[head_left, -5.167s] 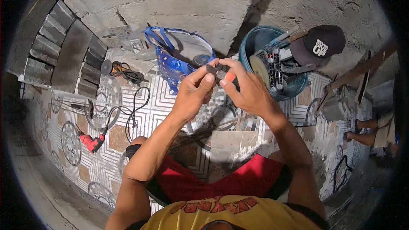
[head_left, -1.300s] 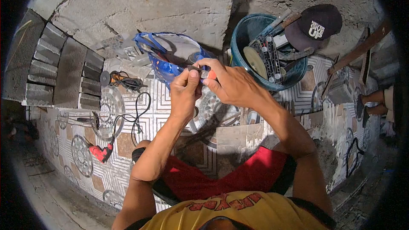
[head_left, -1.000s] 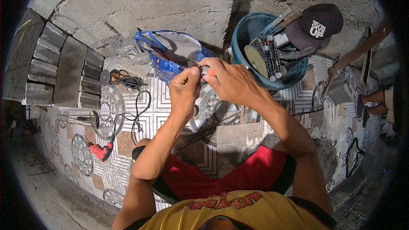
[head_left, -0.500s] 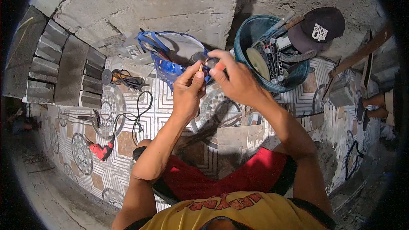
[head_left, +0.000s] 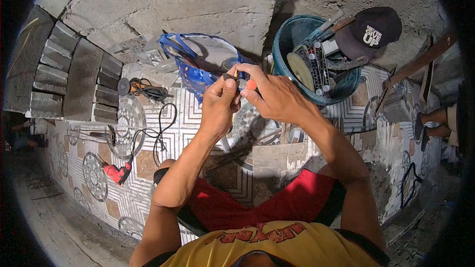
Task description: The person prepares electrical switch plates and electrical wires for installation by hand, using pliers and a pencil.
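Both my hands meet in the middle, in front of the blue bag. The fingers of my left hand (head_left: 217,103) are closed in a pinch around a thin yellow pencil-like stick (head_left: 236,73), of which only a short bit shows. A small dark flat piece (head_left: 229,76) lies over its thumb, right by the stick. My right hand (head_left: 274,94) comes in from the right, its curled fingers around a small thing with an orange end (head_left: 251,85). Its fingertips are right at the stick. The rest of that thing is hidden by the fingers.
Behind the hands stand a blue bag (head_left: 195,76) and a green bucket (head_left: 316,100) of tools, with a black cap (head_left: 368,32) over its rim. Hollow blocks (head_left: 74,84) are stacked left. A red power tool (head_left: 118,173) and a corded grinder (head_left: 143,89) lie on the tiles.
My right hand has moved left and closed in on my left fingertips. The dark flat piece now shows at the left thumb, and less of the yellow stick is visible.
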Tool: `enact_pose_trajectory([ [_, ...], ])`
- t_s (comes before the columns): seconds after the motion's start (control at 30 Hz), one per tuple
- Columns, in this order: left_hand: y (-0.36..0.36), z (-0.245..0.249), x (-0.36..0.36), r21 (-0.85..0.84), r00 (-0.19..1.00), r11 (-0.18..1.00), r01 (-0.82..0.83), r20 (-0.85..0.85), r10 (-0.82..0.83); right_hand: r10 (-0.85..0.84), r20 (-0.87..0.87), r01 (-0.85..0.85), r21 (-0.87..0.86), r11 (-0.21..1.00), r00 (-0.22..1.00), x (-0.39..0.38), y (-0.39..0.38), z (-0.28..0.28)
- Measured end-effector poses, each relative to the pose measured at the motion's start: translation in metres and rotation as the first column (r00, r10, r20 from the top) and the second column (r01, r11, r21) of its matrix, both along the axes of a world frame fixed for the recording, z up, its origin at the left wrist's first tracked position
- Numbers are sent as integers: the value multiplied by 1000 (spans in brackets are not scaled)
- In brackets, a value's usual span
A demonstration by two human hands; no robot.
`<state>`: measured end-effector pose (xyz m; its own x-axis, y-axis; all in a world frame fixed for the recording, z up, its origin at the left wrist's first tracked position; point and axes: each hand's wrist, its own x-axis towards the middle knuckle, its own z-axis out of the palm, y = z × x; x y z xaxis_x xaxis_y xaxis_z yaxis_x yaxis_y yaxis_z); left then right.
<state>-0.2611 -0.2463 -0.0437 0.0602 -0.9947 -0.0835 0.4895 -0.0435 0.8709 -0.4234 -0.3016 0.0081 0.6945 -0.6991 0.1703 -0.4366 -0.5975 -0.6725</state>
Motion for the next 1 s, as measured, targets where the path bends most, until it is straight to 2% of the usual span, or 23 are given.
enact_pose_trajectory([
  [0.03,1,1,0,0,1000,1000,1,0,-1,-1,0,1,0,1000,1000,1,0,-1],
  [0.1,3,5,1,43,992,999,-32,124,26,23,28,-19,-137,990,999,3,-1,-3],
  [0.23,2,2,2,92,991,995,-30,130,18,11,38,-2,-219,976,999,2,-1,-5],
  [0.3,1,6,-5,-19,996,995,-94,-11,94,22,-5,-22,17,1000,1000,1,2,6],
  [0.43,1,5,-3,-5,993,994,-110,35,110,23,-67,-22,15,1000,998,1,1,6],
  [0.5,2,0,2,7,986,997,-76,150,74,-4,21,9,-237,971,1000,3,-3,-9],
  [0.53,2,-3,2,7,986,997,-74,149,72,-6,20,10,-237,971,1000,2,-2,-8],
  [0.6,0,-7,2,2,993,996,-84,78,84,11,-14,-12,-108,994,1000,2,-2,-1],
  [0.63,-1,-2,-2,1,993,996,-85,78,85,12,-14,-14,-109,994,1000,2,0,4],
  [0.7,-2,9,-11,40,983,982,-185,24,184,-1,-37,4,70,998,999,1,4,11],
  [0.73,-2,11,-12,54,976,975,-217,6,217,-1,-37,4,70,998,999,1,3,10],
  [0.8,1,7,-2,17,989,994,-107,108,104,16,-40,-16,6,1000,999,2,2,6],
  [0.83,1,3,0,18,989,994,-106,107,103,15,-41,-15,7,1000,999,2,0,0],
  [0.9,0,-5,3,16,990,998,-66,122,63,4,49,5,-181,983,999,2,-3,-9],
  [0.93,-1,-6,2,14,991,998,-65,122,63,3,49,6,-183,983,999,1,-3,-6],
  [1.0,-3,-6,-1,-21,995,996,-88,33,89,3,-24,-3,7,1000,1000,1,0,5],
])
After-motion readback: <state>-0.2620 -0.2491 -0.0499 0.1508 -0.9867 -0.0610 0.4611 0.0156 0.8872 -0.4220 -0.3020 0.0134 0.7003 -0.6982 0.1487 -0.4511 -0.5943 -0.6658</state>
